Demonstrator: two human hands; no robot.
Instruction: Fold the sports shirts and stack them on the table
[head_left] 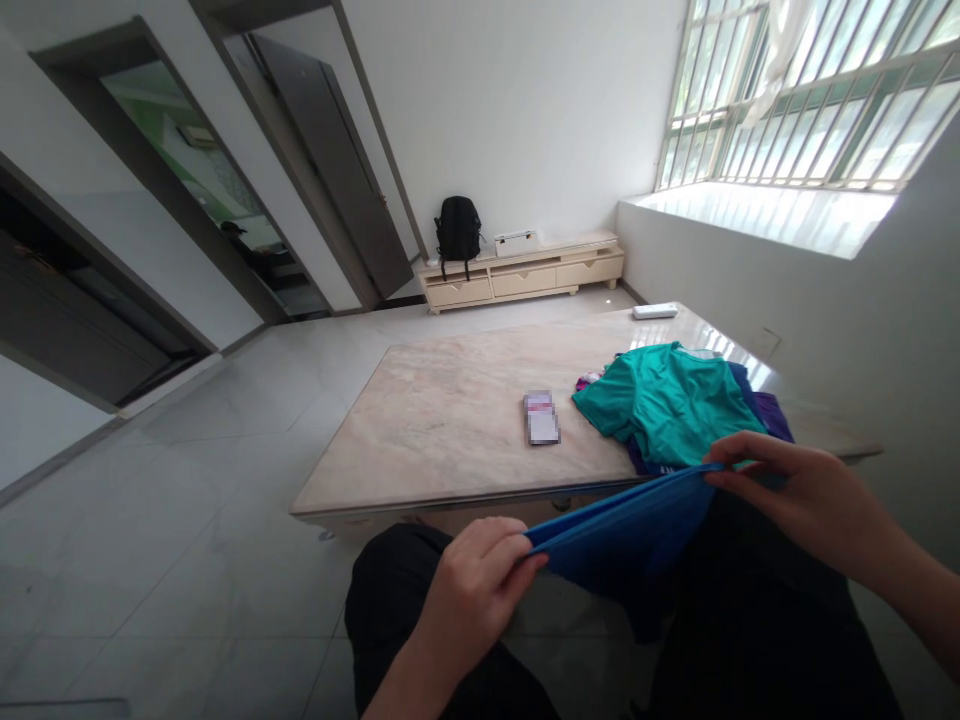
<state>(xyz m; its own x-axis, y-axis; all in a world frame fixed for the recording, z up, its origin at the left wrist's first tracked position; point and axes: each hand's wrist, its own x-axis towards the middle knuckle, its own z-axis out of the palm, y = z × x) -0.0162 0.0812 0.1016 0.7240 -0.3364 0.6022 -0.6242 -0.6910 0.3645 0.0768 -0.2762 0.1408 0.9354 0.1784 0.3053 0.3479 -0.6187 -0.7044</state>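
A blue piece of clothing (626, 535) is stretched between my two hands, above my knees and just in front of the table edge. My left hand (480, 570) pinches its left corner. At the upper right corner, my right hand (780, 485) grips the fabric between thumb and fingers. The garment's lower part hangs down between my legs in shadow, so its kind is hard to make out. Right behind it, a pile of clothes lies on the table, with a teal T-shirt (675, 395) on top and dark blue and purple fabric under it.
On the marble-topped table (435, 410) lie a phone-like object (541, 417), its surface blurred, and a white oblong item (655, 311) at the far edge. A low cabinet (525, 280) by the wall bears a black backpack (458, 230) and a white box (515, 242).
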